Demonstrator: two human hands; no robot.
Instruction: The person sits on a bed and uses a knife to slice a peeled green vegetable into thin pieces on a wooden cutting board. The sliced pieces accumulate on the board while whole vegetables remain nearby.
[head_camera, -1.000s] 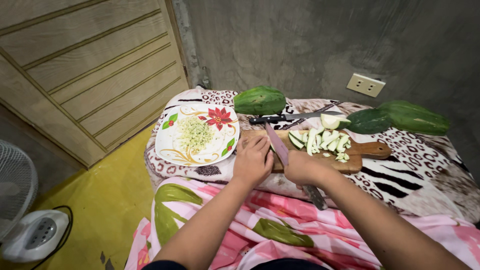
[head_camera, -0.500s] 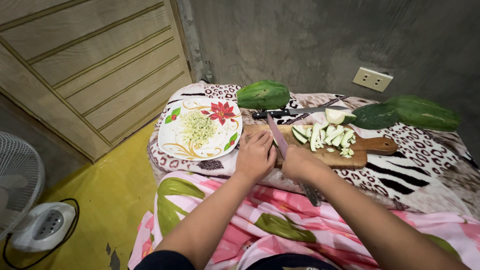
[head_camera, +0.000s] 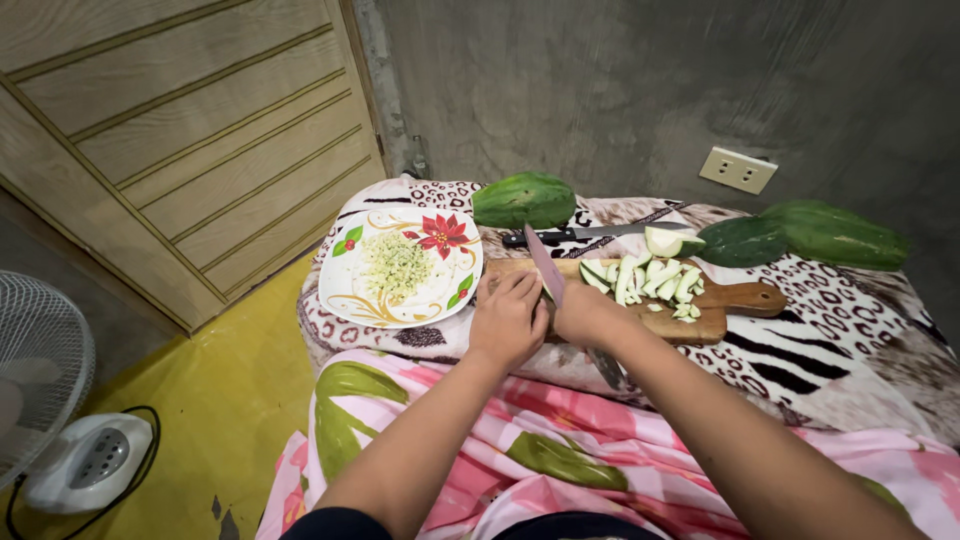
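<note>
My right hand (head_camera: 585, 312) grips a knife whose reddish blade (head_camera: 545, 262) points up and away over the left end of a wooden cutting board (head_camera: 735, 300). My left hand (head_camera: 510, 318) lies right beside it, fingers curled down on the board's left end. What is under those fingers is hidden. Pale green cut vegetable pieces (head_camera: 640, 278) are piled in the middle of the board. To the left stands a flowered white plate (head_camera: 360, 300) with a heap of finely chopped green bits (head_camera: 395, 265).
A whole green papaya (head_camera: 523, 200) lies behind the board, and two more (head_camera: 835, 232) lie at the back right. A black-handled knife (head_camera: 590, 233) rests behind the board. A wall outlet (head_camera: 738, 169), a wooden door (head_camera: 170, 130) and a floor fan (head_camera: 40, 400) surround the cloth-covered table.
Both hands stay together at the board's left end with the knife still held. Only the view has shifted a little.
</note>
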